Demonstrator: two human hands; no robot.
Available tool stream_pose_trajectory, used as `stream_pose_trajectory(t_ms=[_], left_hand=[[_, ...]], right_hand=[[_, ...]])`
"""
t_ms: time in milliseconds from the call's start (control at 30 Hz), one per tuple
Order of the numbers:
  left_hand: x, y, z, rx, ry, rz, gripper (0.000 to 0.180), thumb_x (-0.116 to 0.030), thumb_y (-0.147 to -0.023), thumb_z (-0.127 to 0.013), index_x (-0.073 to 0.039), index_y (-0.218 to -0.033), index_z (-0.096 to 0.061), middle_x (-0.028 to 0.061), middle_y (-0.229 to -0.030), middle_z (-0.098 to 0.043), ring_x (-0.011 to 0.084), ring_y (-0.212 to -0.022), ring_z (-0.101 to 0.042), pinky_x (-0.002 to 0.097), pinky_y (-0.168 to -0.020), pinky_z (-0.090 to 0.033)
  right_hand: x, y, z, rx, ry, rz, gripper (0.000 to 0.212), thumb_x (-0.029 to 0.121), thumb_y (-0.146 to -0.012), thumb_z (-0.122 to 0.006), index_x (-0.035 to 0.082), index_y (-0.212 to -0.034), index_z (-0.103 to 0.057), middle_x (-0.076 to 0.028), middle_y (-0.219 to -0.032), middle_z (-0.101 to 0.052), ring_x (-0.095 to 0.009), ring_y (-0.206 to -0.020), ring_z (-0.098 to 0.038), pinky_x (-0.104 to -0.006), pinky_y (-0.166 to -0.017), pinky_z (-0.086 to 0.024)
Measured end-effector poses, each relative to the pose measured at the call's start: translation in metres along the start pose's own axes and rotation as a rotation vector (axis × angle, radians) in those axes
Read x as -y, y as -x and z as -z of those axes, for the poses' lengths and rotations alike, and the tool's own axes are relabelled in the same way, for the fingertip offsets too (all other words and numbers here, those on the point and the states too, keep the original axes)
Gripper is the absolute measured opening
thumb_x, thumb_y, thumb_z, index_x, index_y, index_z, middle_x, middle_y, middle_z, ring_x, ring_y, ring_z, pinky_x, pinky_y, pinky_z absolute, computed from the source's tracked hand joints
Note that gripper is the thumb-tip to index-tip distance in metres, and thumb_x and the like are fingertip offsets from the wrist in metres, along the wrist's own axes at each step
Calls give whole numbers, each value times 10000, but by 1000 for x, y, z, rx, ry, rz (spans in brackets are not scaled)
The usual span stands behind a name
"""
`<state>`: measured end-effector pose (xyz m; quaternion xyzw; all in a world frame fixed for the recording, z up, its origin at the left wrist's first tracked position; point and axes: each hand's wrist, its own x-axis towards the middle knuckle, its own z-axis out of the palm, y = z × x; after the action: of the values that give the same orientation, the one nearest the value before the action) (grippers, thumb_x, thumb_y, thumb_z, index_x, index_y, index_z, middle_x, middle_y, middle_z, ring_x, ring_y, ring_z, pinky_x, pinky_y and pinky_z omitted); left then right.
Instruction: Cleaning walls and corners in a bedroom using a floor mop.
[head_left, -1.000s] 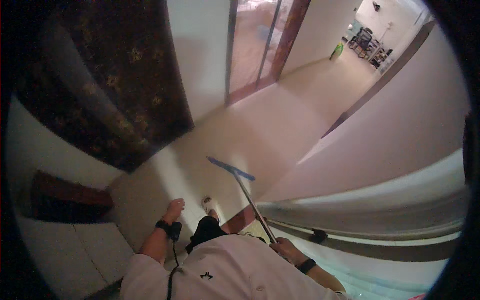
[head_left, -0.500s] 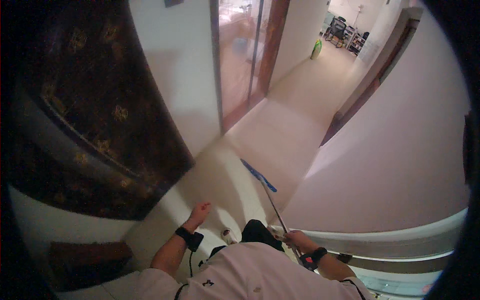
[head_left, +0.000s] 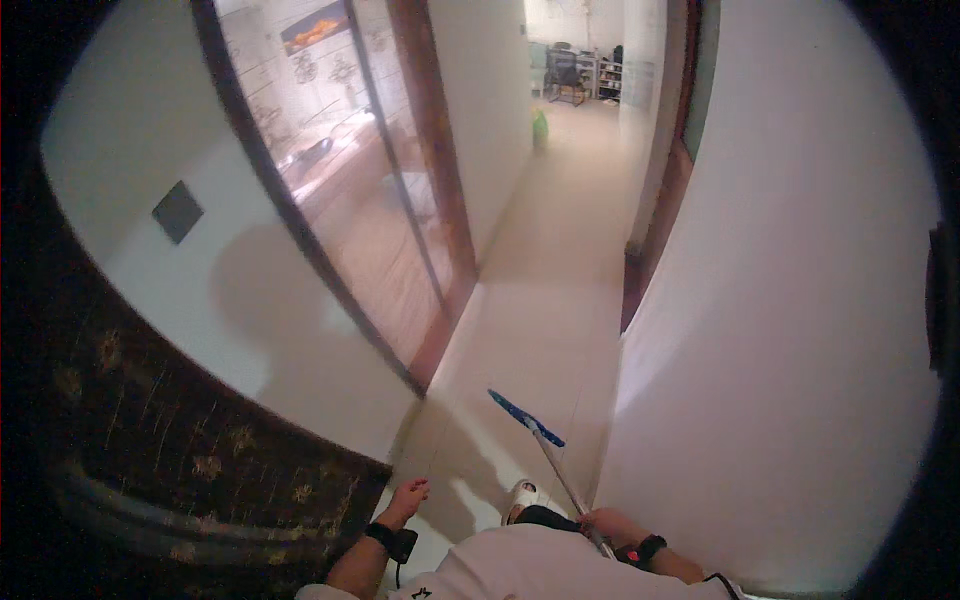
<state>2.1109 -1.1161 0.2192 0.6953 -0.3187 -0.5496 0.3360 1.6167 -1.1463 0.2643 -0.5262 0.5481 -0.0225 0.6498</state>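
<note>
My right hand is wrapped round the upper part of a slim metal pole at the lower middle. The pole belongs to a mop, which leans forward and left to the floor. Its narrow blue mop head lies slantwise on the pale tiles, ahead of my foot in a white slipper. My left hand hangs free at the lower left, fingers loosely bent and nothing in them. It is nearest to the edge of a dark patterned curtain or cloth.
A pale corridor floor runs ahead between a left wall and a right wall. A brown-framed glass door stands on the left, a brown doorway on the right. Farther off are a green bag and an office chair.
My view has swung right and up along the corridor. The mop head and both hands sit lower in the picture. My right hand keeps its hold on the pole; a slippered foot now shows ahead.
</note>
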Motion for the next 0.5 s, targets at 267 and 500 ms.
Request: stream_pose_trajectory(t_ms=[267,500], left_hand=[[-85,-108,-23,97,-38,95,431,-284,-921,-632,2,-1242,-591,89,-989,-659,164,-835,-604,291,-762,-492],[-150,-217,-31,95,-181,-130,423,-294,-929,-612,-9,-1241,-603,81,-958,-664,150,-827,-601,304,-725,-493]], right_hand=[[49,-4,52,-26,732,279,279,162,-835,-646,106,-1107,-663,-110,-886,-674,-337,-879,-647,-414,-799,-520],[33,-53,77,-65,856,302,294,250,-878,-590,136,-1139,-661,-116,-957,-687,-338,-919,-649,-426,-818,-518]])
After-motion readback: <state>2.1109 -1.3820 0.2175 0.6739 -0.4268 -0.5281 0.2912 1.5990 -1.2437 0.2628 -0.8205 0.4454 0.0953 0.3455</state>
